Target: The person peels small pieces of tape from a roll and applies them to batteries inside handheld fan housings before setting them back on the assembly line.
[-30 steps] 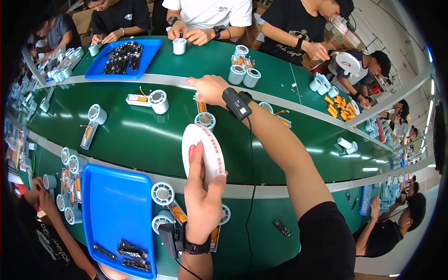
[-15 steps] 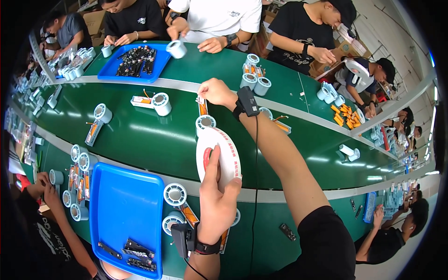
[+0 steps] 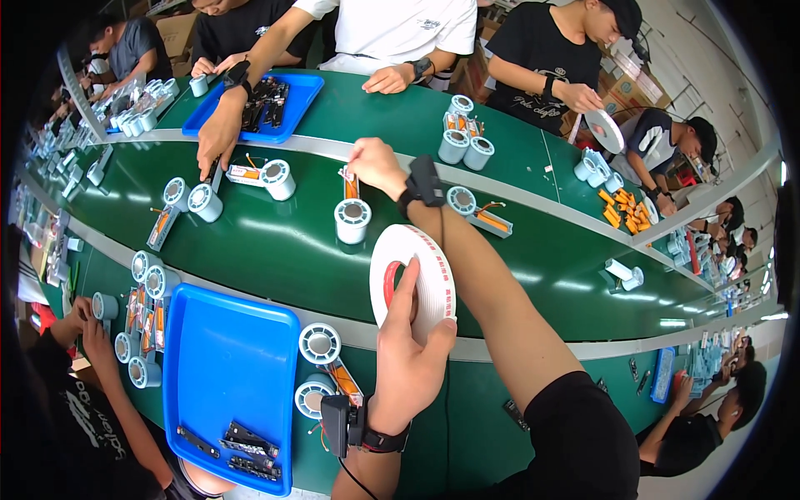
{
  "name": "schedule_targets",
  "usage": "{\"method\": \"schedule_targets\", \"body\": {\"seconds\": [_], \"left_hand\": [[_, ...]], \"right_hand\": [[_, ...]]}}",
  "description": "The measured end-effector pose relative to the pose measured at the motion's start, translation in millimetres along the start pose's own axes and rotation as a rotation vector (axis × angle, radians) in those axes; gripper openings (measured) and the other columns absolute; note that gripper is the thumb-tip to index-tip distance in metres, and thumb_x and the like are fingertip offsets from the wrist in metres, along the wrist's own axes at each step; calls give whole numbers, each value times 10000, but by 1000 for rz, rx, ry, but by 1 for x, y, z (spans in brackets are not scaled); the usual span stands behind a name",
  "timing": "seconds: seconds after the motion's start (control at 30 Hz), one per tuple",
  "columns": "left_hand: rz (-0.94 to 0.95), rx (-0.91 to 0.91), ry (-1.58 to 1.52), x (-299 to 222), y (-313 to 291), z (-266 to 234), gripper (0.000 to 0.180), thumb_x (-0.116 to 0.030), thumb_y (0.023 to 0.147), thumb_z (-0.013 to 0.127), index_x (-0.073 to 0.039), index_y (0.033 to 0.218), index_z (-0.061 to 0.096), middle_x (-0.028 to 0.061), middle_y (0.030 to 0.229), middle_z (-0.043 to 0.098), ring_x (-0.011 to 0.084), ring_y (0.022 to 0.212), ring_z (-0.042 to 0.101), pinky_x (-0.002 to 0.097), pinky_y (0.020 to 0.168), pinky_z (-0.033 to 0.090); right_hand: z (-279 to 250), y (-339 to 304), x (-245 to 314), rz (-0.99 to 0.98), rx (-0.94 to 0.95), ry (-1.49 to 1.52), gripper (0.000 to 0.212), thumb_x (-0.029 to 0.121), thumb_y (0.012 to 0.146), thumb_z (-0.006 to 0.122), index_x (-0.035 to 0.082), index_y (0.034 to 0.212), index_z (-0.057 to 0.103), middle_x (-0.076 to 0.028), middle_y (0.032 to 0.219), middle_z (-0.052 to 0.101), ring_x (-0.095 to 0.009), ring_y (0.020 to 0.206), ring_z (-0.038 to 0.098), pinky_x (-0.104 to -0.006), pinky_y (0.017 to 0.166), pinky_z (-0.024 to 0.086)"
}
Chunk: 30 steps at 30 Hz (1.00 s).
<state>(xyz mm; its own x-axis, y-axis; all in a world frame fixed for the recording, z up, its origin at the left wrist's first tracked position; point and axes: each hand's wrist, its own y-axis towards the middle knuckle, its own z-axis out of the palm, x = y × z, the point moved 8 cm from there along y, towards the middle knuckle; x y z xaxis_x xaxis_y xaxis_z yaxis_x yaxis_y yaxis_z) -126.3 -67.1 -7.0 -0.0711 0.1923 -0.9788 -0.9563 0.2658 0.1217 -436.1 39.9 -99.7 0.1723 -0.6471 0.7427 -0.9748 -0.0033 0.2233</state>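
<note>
My left hand [image 3: 410, 362] is closed on a roll of white tape [image 3: 429, 287] with red print and a red core, held upright above the green work surface. Beyond it, my right hand [image 3: 377, 167] has its fingers pinched at the far end of a light-blue fan-like unit [image 3: 352, 221], whose strip handle carries an orange battery. The round end of that unit points toward me. Just right of my right wrist lies a similar unit [image 3: 462, 200] with wires. Both my wrists wear black devices with cables.
A blue tray [image 3: 233, 333] with several black circuit boards stands at near left, between clusters of units [image 3: 320, 343]. Across the belt [image 3: 275, 242], a co-worker's hand [image 3: 218, 137] sets down a unit [image 3: 205, 202] beside another blue tray [image 3: 312, 92]. Metal rails [image 3: 325, 148] border the belt.
The tape roll and my left hand have shifted right, away from the unit at my right hand. My right hand moved slightly left. A co-worker has reached over and placed a unit on the belt.
</note>
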Motion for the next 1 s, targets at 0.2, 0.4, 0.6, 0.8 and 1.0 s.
{"method": "schedule_targets", "body": {"seconds": [0.2,0.4,0.6,0.8,1.0], "left_hand": [[-54,-274,-213,2,2,-31,645,-6,945,527,37,1554,319,186,1374,555,196,1112,610,314,929,516],[-88,-344,-254,-5,1,-39,604,-31,991,499,48,1558,305,144,1286,585,153,1019,601,267,879,500],[93,-182,44,-19,3,-42,726,-42,916,596,52,1566,287,140,1209,565,237,1028,603,302,909,490],[104,-99,122,-21,1,-37,804,-76,856,650,65,1559,287,175,1186,536,312,1054,604,353,920,497],[47,-4,349,-25,3,-32,724,-77,880,612,81,1529,331,226,1184,565,346,1075,615,399,912,508]], "right_hand": [[-46,-38,71,-238,-316,-112,356,43,827,750,47,1173,663,-226,1195,652,-282,944,699,-336,803,567],[-139,-212,212,-464,309,234,307,8,885,685,27,1191,674,-135,1180,669,-254,1044,668,-338,889,560],[-137,-260,227,-690,115,-233,319,23,827,748,34,1139,683,-118,1135,660,-288,1007,647,-344,847,545],[-143,-272,215,-536,103,-164,308,-2,775,784,49,1067,701,-77,957,598,-261,828,589,-361,711,502],[-148,-277,201,-535,95,-276,269,6,770,797,71,1018,716,-65,909,544,-230,781,553,-333,649,471]]}}
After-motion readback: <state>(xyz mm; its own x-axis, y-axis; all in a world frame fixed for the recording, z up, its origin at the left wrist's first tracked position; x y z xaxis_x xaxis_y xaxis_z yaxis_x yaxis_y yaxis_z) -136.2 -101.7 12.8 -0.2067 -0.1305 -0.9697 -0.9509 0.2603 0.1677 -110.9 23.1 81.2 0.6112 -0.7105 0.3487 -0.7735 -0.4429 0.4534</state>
